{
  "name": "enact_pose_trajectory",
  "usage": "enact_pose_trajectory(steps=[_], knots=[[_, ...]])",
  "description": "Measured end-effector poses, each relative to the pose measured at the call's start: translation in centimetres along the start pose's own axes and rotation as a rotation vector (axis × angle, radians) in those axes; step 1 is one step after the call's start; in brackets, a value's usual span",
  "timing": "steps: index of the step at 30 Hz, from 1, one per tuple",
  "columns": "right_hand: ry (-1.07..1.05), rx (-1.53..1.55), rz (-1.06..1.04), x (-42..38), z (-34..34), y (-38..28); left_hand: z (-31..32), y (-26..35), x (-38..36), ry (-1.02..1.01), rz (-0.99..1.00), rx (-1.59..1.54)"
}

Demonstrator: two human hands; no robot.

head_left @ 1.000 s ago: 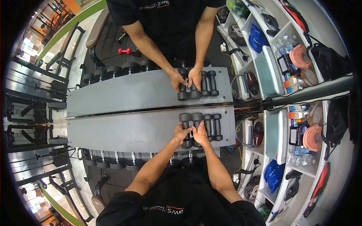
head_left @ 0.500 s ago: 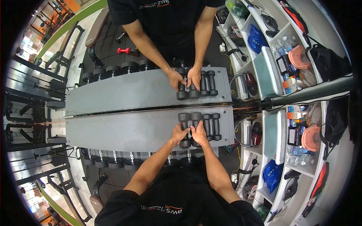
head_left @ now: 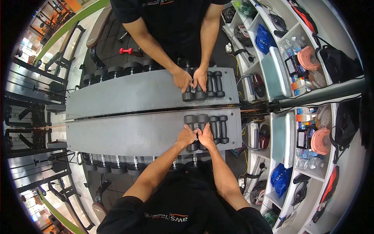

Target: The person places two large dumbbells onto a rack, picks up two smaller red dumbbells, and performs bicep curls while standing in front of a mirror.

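Note:
Several black dumbbells stand side by side near the right end of a grey shelf top [head_left: 128, 135], lying lengthwise away from me. My left hand [head_left: 187, 135] lies over the handle of the leftmost dumbbell [head_left: 190, 120], fingers curled round it. Around the middle of the neighbouring dumbbell [head_left: 202, 119] my right hand [head_left: 205, 136] is closed. The thumbs of both hands nearly meet between these two. Just right of my right hand are two slimmer dumbbells [head_left: 214, 129] [head_left: 223, 129], which neither hand holds.
A mirror behind the shelf top reflects the hands and dumbbells. Larger dumbbells [head_left: 135, 167] hang on a rack below the near edge. White shelving [head_left: 315, 174] at the right holds bottles, a blue bag [head_left: 281, 180] and a pink item [head_left: 320, 141]. A bench [head_left: 102, 193] stands lower left.
My left hand has shifted slightly, its fingers reaching farther over the leftmost dumbbell's handle. My right hand stays around its dumbbell. The view has moved very little.

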State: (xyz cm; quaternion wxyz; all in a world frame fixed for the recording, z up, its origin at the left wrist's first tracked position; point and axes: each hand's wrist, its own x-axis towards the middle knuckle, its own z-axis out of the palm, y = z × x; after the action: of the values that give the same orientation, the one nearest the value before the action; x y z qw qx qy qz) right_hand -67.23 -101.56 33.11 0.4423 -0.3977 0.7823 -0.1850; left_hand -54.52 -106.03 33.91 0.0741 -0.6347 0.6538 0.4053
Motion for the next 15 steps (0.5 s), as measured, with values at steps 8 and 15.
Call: enact_pose_trajectory(steps=[8, 15], knots=[[-0.032, -0.046, 0.015, 0.7, 0.0, 0.0, -0.1, -0.9, 0.4, -0.136, 0.031, -0.131], [-0.08, -0.119, 0.162, 0.3, -1.2, -2.2, -0.2, -1.6, 0.4, -0.178, 0.04, -0.16]])
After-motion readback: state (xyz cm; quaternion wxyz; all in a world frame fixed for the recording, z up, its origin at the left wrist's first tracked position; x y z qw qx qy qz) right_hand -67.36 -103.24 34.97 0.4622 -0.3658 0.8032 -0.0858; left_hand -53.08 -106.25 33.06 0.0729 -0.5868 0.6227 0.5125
